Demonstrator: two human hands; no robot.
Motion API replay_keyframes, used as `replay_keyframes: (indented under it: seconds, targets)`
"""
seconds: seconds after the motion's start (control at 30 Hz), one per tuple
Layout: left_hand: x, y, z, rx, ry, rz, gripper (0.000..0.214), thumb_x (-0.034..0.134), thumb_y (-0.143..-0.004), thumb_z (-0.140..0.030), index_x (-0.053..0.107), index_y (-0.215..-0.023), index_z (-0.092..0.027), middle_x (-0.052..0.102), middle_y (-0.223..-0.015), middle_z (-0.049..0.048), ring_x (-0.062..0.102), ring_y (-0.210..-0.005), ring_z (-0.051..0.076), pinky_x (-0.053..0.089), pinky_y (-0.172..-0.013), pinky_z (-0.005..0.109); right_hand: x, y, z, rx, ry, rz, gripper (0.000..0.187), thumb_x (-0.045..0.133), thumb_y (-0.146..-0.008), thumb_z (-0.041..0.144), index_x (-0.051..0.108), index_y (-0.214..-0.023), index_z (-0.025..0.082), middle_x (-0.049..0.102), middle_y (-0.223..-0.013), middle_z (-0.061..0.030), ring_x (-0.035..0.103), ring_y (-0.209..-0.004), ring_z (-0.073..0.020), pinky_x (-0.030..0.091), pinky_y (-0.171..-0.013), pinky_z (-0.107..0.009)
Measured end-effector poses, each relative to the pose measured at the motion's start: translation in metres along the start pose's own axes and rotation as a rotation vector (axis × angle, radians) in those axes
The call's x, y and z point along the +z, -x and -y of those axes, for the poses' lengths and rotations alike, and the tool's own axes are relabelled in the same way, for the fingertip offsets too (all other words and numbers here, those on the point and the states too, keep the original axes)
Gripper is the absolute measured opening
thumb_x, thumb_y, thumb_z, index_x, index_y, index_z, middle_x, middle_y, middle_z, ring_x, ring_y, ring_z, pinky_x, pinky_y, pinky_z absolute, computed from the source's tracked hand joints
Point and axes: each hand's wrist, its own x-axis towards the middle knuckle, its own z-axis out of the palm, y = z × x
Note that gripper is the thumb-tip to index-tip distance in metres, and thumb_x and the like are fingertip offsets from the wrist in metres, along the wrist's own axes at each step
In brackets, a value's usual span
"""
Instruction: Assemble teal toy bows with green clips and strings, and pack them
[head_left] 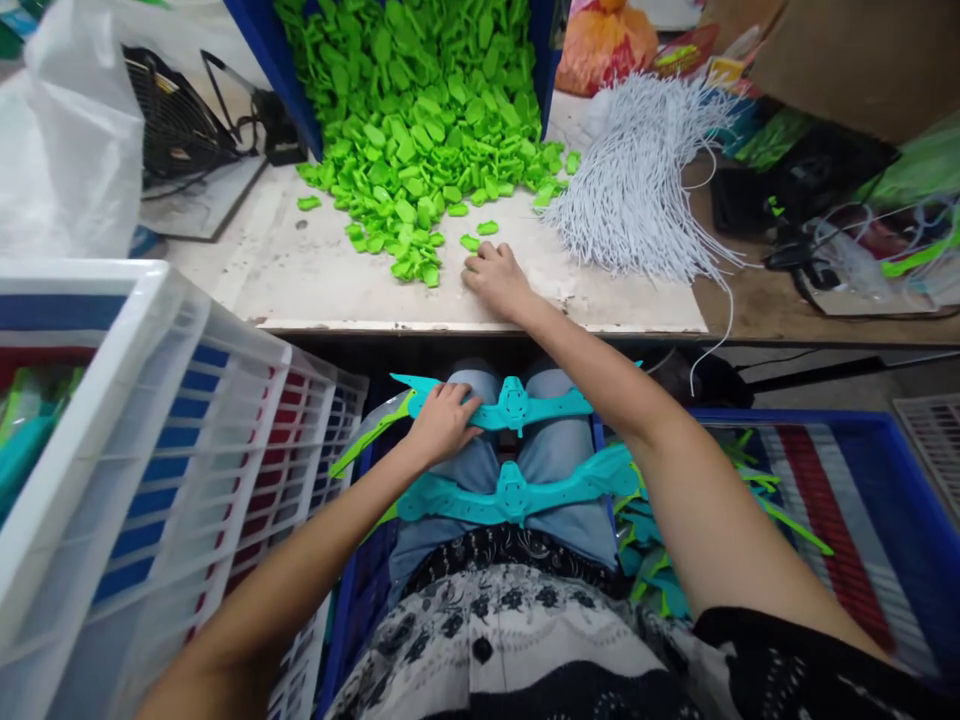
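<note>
Across my thighs lie two turquoise bow-shaped plastic pieces with lime-green ends. My left hand is closed on the left part of the farther bow-shaped piece, its fingers over the top. The nearer bow-shaped piece rests closer to my waist, untouched by either hand. On the table's front part, my right hand has its fingers bent together, with a bit of green plastic showing at the fingertips. Just beyond it sit two loose small green plastic pieces, in front of the big heap of green pieces.
A blue bin lies tipped behind the heap. White cords are bundled to its right. A white crate stands at my left, and a blue crate with turquoise and green parts at my right. A black fan stands back left.
</note>
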Motion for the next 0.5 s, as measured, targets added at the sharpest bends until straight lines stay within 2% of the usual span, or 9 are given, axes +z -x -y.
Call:
replay_keyframes:
  seconds: [0.1,0.2,0.27,0.33,0.43,0.5]
  targets:
    - [-0.002,0.000,-0.001,-0.011,0.084,-0.038,0.045,0.061,-0.081,-0.033,0.054,-0.121,-0.016,0.051,-0.123,0.0165,0.048,-0.113,0.031,0.038,-0.096,0.045,-0.005,0.019,-0.003,0.004,-0.031,-0.001,0.029,0.035,-0.093,0.017,0.064,-0.100,0.015,0.066,-0.102,-0.0125,0.048,-0.106,-0.0278,0.036,-0.087,-0.043]
    - [0.002,-0.005,-0.009,0.043,0.195,-0.106,0.055,0.059,-0.082,-0.034,0.044,-0.131,-0.014,0.047,-0.128,0.0184,0.045,-0.117,0.030,0.041,-0.095,0.043,-0.012,0.043,-0.016,0.186,-0.269,-0.071,0.027,0.042,-0.090,0.017,0.060,-0.109,0.013,0.067,-0.095,-0.0101,0.056,-0.092,-0.0225,0.042,-0.081,-0.036]
    - [0.011,-0.009,-0.020,0.103,0.187,-0.116,0.065,0.062,-0.080,-0.032,0.036,-0.137,-0.013,0.043,-0.134,0.0194,0.043,-0.121,0.031,0.039,-0.097,0.044,-0.016,0.057,-0.029,0.327,-0.489,-0.079,0.023,0.047,-0.086,0.017,0.062,-0.103,0.012,0.067,-0.088,-0.0071,0.060,-0.079,-0.0186,0.045,-0.074,-0.031]
    - [0.021,-0.014,-0.030,0.102,0.110,-0.087,0.068,0.061,-0.079,-0.028,0.032,-0.139,-0.013,0.043,-0.134,0.0211,0.045,-0.119,0.033,0.040,-0.095,0.046,-0.020,0.067,-0.040,0.439,-0.617,-0.042,0.019,0.049,-0.083,0.017,0.064,-0.093,0.012,0.067,-0.082,-0.0049,0.060,-0.069,-0.0157,0.045,-0.069,-0.028]
    - [0.025,-0.020,-0.036,0.055,0.037,-0.023,0.062,0.054,-0.083,-0.023,0.033,-0.140,-0.011,0.051,-0.125,0.0223,0.053,-0.108,0.032,0.042,-0.087,0.045,-0.024,0.078,-0.049,0.531,-0.538,-0.045,0.015,0.053,-0.080,0.019,0.066,-0.084,0.013,0.067,-0.080,-0.0056,0.061,-0.072,-0.0174,0.045,-0.072,-0.030]
    - [0.014,-0.026,-0.029,0.082,0.103,0.026,0.056,0.051,-0.085,-0.028,0.038,-0.137,-0.011,0.058,-0.116,0.0197,0.056,-0.103,0.030,0.043,-0.084,0.041,-0.028,0.082,-0.047,0.528,-0.379,-0.045,0.014,0.055,-0.079,0.023,0.067,-0.080,0.014,0.067,-0.085,-0.0084,0.061,-0.082,-0.0217,0.044,-0.077,-0.034]
